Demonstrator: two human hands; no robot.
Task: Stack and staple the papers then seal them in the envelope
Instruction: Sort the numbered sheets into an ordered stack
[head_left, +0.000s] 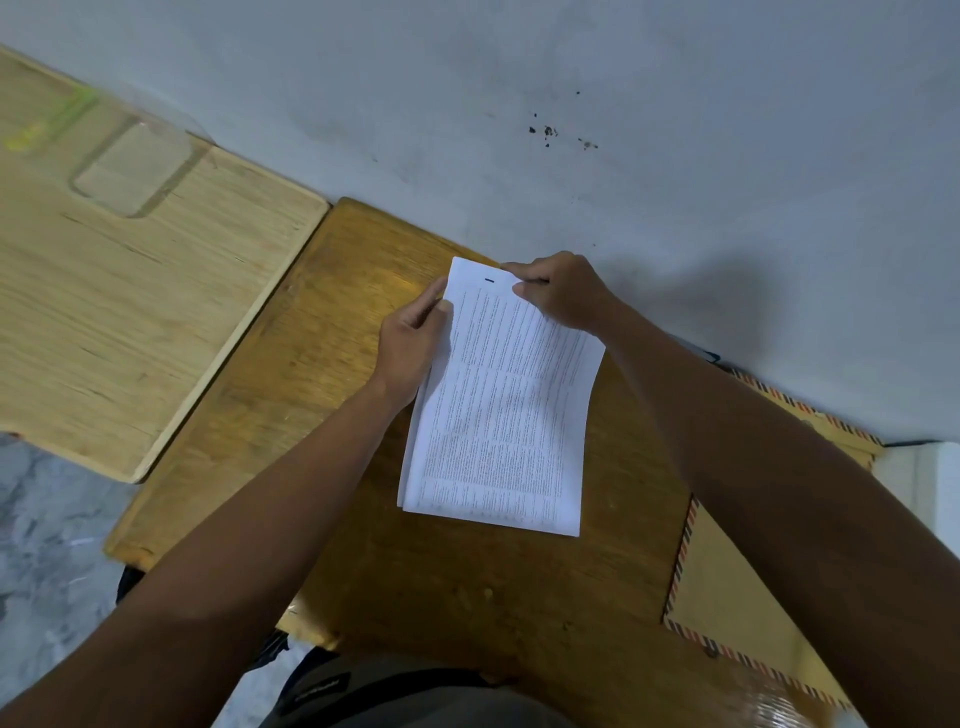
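Head view, looking down on a dark wooden counter (322, 415) pushed against a grey wall (623, 104). Papers (504, 410), a thin printed stack, lie near the middle of the counter, far end toward the wall, sheets slightly fanned along the left edge, near end curling flat on the wood. A small dark staple (489, 280) sits near the top edge. Left hand (410, 343) grips the upper left edge of the papers, fingers (434, 301) curled together and pinching the sheets, thumb on top. Right hand (558, 293) is at the top right corner, fingers pressed together in a loose fist, pinching the corner between thumb and forefinger. Both forearms reach in from the bottom of frame. Envelope (727, 597), tan with red and dark striped border, lies on the counter at right, partly hidden under the right forearm, apart from the papers. Something with the same striped edge (810, 410) shows further back by the wall; cannot tell if it is the same envelope. A lighter wooden counter (130, 291) butts against the dark one on the left, with a clear plastic case (137, 166) on it. Grey mottled floor (47, 545) lower left
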